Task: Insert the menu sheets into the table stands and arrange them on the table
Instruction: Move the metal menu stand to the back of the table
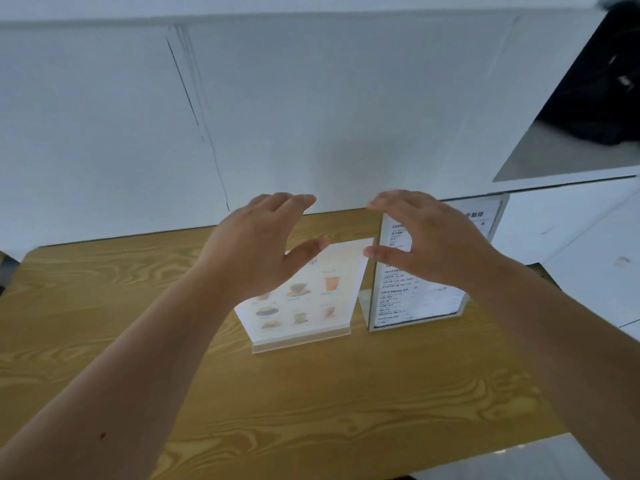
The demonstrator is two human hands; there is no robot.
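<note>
a wooden table with a pale yellow-brown grain pattern is seen, its far edge set against a white wall and its far left corner rounded. two menu stands are observed upright on the top, toward the far right. the picture menu stand, clear with a low base, is placed left of the text menu stand, which is white-framed and angled. the two are set just beside each other, nearly touching at the base. the near part of the tabletop is left bare.
</note>
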